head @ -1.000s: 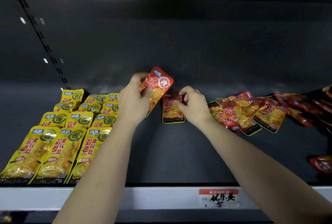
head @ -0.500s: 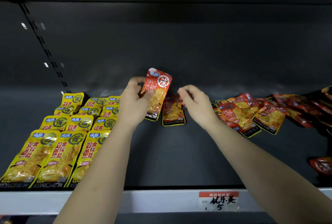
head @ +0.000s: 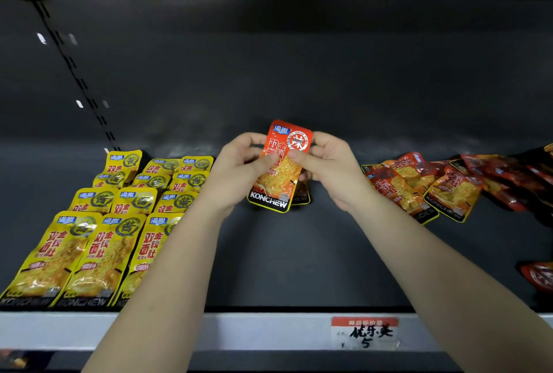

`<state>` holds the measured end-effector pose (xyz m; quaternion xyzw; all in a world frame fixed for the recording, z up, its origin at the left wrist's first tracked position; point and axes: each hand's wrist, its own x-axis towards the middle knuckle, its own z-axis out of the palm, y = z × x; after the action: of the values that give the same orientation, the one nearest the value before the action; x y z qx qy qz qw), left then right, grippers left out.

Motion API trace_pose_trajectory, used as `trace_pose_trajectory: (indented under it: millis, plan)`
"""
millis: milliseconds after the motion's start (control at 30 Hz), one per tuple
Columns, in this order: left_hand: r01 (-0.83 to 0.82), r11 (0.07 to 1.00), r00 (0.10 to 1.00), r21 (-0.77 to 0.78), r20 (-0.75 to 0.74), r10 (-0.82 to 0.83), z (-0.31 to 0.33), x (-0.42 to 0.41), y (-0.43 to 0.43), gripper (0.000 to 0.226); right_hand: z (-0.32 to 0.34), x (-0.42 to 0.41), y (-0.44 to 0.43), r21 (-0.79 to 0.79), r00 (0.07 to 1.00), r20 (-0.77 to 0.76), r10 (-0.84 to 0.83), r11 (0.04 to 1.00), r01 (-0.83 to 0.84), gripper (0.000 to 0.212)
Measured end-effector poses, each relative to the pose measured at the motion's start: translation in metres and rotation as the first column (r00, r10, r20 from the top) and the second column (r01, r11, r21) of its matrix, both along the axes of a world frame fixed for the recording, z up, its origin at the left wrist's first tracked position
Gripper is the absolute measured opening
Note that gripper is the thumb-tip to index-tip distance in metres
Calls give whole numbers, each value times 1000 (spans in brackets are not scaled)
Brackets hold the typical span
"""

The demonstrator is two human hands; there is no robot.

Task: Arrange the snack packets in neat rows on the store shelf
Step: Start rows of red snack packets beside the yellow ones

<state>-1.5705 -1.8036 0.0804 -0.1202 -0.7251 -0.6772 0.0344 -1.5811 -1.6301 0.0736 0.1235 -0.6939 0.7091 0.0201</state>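
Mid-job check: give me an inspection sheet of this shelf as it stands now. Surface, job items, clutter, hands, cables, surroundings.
Surface: dark shelf, bare in the middle.
Job's things: yellow packets in neat overlapping rows at left; one red packet held upright in mid-shelf; a second red packet lying flat behind it, mostly hidden.
Clutter: loose pile of red packets at right, overlapping at mixed angles; a stray red packet at the right edge.
Hands: left hand and right hand both pinch the held packet.
Cables: nothing seen.
Surroundings: price tag on the front rail; slotted upright at back left.
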Motion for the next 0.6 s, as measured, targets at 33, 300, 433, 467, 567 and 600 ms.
trace_pose_trajectory:
  millis: [33,300,433,467,567,600]
  plan:
    - [-12,1000,1000,-22,-26,12,0,-1,0,14,1,0,2,2,1000,7,2,1000,-2,21]
    - [-277,870,959,-407,-177,222,-9,-8,-11,11,-1,-5,20,165,979,193,-63,986,31,20]
    - [-395,587,917,-707,-344,202,-12,-5,-9,19,-3,-3,19,304,974,210,-82,953,15,26]
    - [-396,526,918,-753,-347,193,-13,-6,-9,21,-4,-3,18,329,975,205,-89,944,17,28]
    - [-387,421,922,-821,-330,203,-16,-8,-11,23,-5,-3,14,380,970,225,-90,925,-2,34]
    - [-390,413,920,-823,-332,207,-17,-8,-11,24,-6,-3,13,394,968,236,-86,919,-14,37]
